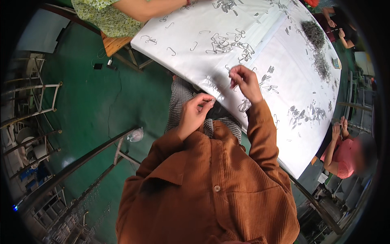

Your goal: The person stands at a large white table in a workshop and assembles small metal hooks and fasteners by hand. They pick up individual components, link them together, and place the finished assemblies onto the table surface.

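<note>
Pinching a small metal clip (210, 101) between thumb and fingertips, the left hand (194, 112) hovers off the desk (284, 61) edge, above the lap, its grip closed on the piece. Just beyond, the right hand (243, 81) rests over the white desk near its edge, fingers curled together, though whether they hold anything I cannot tell. Farther out lie scattered clips (227, 42) and two darker heaps (317, 44), with other people's arms at the far edges.

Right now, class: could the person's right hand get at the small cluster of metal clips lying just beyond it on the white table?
Probably yes: the right hand hovers beside the clips, nothing between them.
</note>
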Available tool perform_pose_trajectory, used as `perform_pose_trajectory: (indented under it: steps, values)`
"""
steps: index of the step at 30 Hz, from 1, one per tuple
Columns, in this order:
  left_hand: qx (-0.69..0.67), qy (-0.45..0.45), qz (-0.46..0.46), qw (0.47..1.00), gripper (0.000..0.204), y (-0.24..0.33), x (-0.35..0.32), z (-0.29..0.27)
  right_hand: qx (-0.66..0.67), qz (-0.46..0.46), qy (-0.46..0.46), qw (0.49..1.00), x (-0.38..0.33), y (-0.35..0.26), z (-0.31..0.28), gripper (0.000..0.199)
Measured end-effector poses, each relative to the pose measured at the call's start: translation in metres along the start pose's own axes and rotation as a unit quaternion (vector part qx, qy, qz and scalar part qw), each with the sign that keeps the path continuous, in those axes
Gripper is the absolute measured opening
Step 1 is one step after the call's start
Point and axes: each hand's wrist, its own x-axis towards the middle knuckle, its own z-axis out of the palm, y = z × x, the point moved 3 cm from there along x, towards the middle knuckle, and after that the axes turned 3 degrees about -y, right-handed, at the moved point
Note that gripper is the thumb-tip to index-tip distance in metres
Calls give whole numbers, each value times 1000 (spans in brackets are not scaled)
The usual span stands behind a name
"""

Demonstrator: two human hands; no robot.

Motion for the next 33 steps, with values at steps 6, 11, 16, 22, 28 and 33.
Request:
perform_pose_trajectory:
  steps: [6,11,16,22,28,33]
  values:
    - [-16,28,-48,998,20,-10,5,1,206,117,35,971,-68,9,54,12]
    - [15,27,-44,999,23,-7,4,0,178,86,81,977,-69,21,72,12]
    - [-3,36,-15,999,26,-1,0,4,136,32,103,985,-64,17,74,9]
    - [42,3,-1,999,30,9,1,6,123,-76,137,980,-68,17,76,7]
    - [200,-74,124,969,21,12,65,6,-16,-130,203,970,-88,7,73,8]
    - [279,-208,203,915,17,-8,169,97,-24,-134,210,968,-98,14,62,9]
